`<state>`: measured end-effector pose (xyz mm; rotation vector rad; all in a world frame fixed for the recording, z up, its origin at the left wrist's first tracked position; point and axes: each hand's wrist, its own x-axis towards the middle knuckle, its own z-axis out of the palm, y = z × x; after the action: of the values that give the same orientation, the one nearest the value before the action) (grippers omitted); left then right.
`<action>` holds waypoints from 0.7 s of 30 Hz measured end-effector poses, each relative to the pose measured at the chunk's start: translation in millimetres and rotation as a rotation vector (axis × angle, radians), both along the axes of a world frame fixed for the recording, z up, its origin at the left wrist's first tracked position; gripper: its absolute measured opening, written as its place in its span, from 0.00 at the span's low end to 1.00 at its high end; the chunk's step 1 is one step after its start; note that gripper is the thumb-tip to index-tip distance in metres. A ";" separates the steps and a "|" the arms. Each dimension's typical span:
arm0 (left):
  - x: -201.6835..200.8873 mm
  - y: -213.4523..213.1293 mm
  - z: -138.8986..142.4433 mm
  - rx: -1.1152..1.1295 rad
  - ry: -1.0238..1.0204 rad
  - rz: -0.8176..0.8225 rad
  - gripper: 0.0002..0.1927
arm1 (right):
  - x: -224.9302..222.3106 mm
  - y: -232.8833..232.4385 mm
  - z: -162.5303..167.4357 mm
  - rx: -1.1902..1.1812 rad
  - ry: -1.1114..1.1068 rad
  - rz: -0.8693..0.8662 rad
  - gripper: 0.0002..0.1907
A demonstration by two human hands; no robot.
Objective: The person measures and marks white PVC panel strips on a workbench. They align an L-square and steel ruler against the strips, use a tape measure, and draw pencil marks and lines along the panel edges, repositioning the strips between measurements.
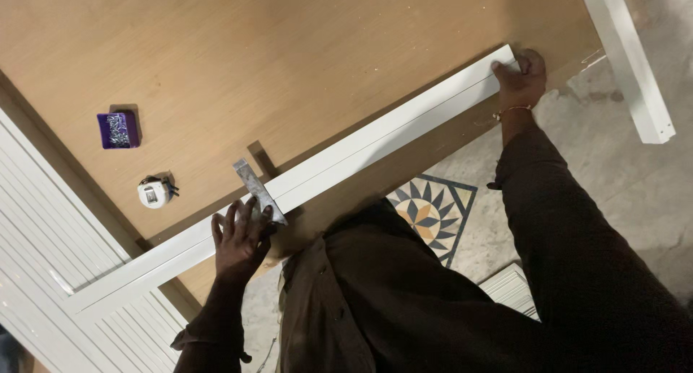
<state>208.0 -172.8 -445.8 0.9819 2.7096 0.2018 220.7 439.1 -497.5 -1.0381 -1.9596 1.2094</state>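
A long white strip [361, 145] lies slantwise across a wooden board [289, 55], from lower left to upper right. My right hand [521, 77] grips the strip's far right end at the board's edge. My left hand [242, 236] rests on the strip near its middle, fingers spread, pressing a flat grey metal piece [258, 190] that stands across the strip. Both arms wear dark sleeves.
A small purple box of screws [118, 129] and a white tape measure [154, 192] lie on the board at left. White ribbed panels [58, 236] sit at lower left. A white post [626, 55] stands at upper right. A patterned tile [433, 210] shows on the concrete floor.
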 end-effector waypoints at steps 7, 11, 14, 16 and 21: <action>4.4 7.6 1.2 0.062 0.131 -0.028 0.33 | -2.6 0.7 -5.9 -0.005 0.080 -0.037 0.26; 3.6 7.7 0.5 0.077 0.138 -0.040 0.32 | -2.7 2.4 -9.2 -0.001 0.122 -0.015 0.28; 2.0 7.1 0.7 0.067 0.119 -0.047 0.31 | -2.5 5.2 -12.9 0.056 0.167 0.029 0.31; 0.5 6.3 0.9 0.069 0.113 -0.048 0.30 | -2.5 7.0 -16.8 0.127 0.143 0.050 0.31; 0.9 -3.5 -4.0 0.108 0.108 -0.041 0.27 | 2.7 14.3 -22.5 0.056 0.183 0.115 0.31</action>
<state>208.9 -176.3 -449.8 1.1078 2.7984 0.2984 223.4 453.4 -520.1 -0.7674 -1.9195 1.2560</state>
